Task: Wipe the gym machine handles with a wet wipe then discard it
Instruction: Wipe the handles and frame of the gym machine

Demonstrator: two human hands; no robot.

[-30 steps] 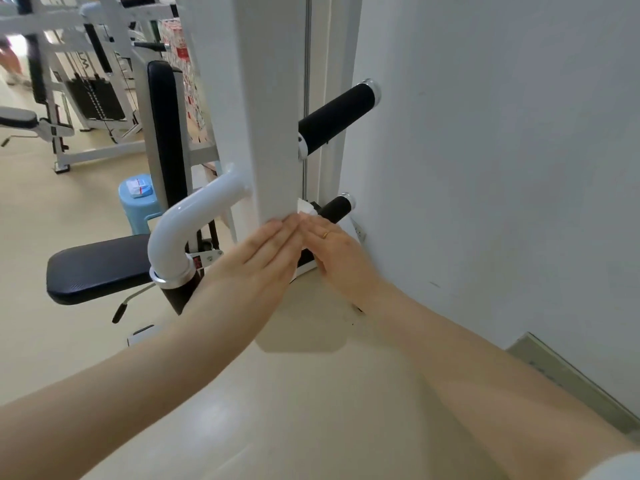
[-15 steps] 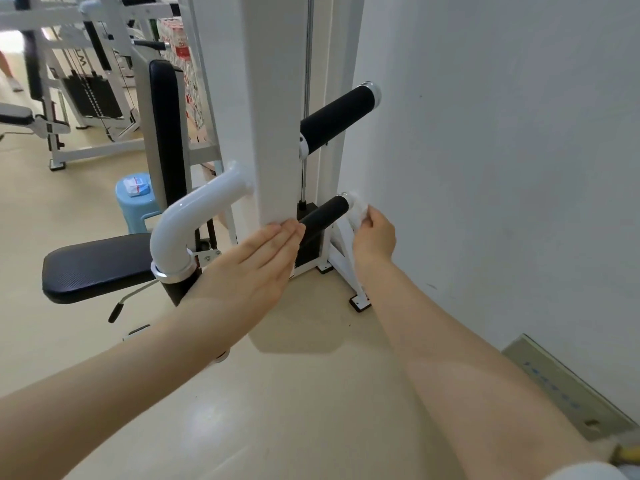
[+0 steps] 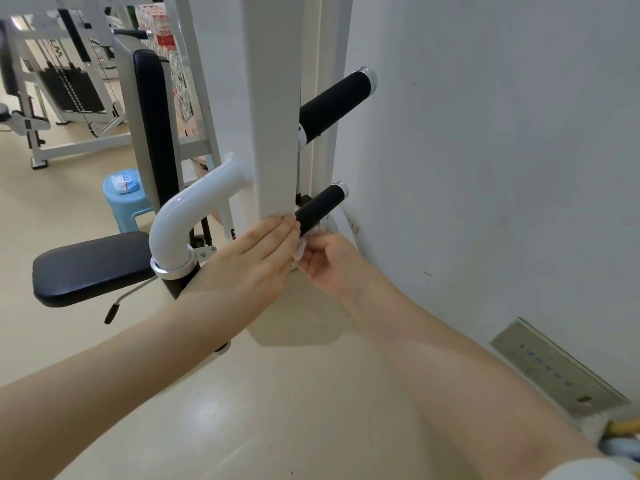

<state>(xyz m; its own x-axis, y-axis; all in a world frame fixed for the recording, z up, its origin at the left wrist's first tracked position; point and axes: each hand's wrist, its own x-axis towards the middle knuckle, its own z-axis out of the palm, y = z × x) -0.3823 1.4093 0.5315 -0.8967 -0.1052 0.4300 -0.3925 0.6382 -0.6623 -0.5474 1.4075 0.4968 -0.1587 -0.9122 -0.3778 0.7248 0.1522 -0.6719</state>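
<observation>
Hands both up at the lower end of a white upright post (image 3: pixel 277 140) on the gym machine. Left hand (image 3: pixel 256 261) lies flat and open, fingers together, fingertips against the post's bottom edge, holding nothing. Right hand (image 3: pixel 329 261) is just beside it, under the inner end of the lower handle (image 3: pixel 320 210), fingers pinched on a crumpled white wet wipe (image 3: pixel 300 249); wipe sits between the two hands and touches the underside of that black grip near the post, mostly hidden by fingers. Lower handle sticks out up and to the right, silver cap at its tip, close to the white wall (image 3: pixel 485 168). Upper handle (image 3: pixel 332 105), also black with silver cap, is higher on the same post, untouched. White curved tube (image 3: pixel 187 220) comes off the post's left side and bends down into a silver collar and black grip, partly behind the left wrist. Black seat pad (image 3: pixel 90 266) left of that, black backrest (image 3: pixel 152 126) standing behind. Blue stool (image 3: pixel 126 206) further back on the beige floor (image 3: pixel 242 410) with a small packet (image 3: pixel 124 183) on top. More white machines in the far left background.
</observation>
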